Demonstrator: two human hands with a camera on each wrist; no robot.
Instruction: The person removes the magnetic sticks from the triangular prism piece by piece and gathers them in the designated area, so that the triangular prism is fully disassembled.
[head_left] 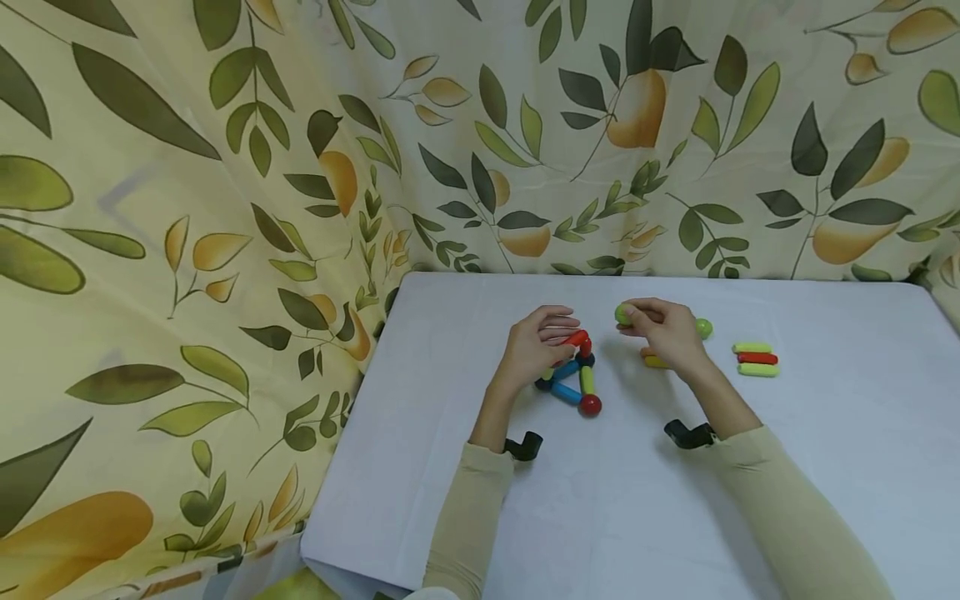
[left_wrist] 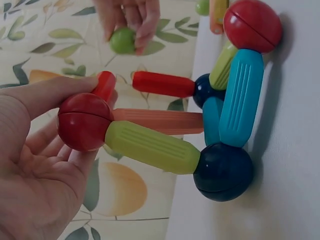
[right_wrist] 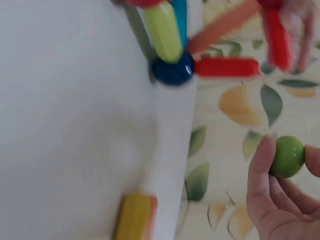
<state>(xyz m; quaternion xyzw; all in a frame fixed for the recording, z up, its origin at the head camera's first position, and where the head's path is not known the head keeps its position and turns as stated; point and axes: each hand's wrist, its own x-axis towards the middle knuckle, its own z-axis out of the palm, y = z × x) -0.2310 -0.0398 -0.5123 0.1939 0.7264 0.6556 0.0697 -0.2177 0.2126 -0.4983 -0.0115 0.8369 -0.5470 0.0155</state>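
My left hand [head_left: 534, 348] pinches a red magnetic rod [left_wrist: 105, 86] at the top of a ball-and-rod structure on the table. This rod meets a red ball [left_wrist: 85, 121], from which a yellow-green rod [left_wrist: 152, 146] slopes down to a dark blue ball [left_wrist: 223, 172]. Blue rods [head_left: 566, 393] and another red ball [head_left: 590, 406] form part of the base. A second red rod [right_wrist: 226, 67] sticks up from another dark blue ball [right_wrist: 173, 69]. To the right, my right hand [head_left: 666, 333] holds a green ball [right_wrist: 288, 156] between thumb and fingers, raised apart from the structure.
Another green ball [head_left: 703, 327] lies beyond my right hand. A yellow rod [head_left: 657, 362] lies beneath it, beside an orange one. Farther right, a red rod [head_left: 757, 358] lies between two yellow-green rods. A leaf-patterned curtain [head_left: 480, 167] hangs behind the white table [head_left: 600, 517].
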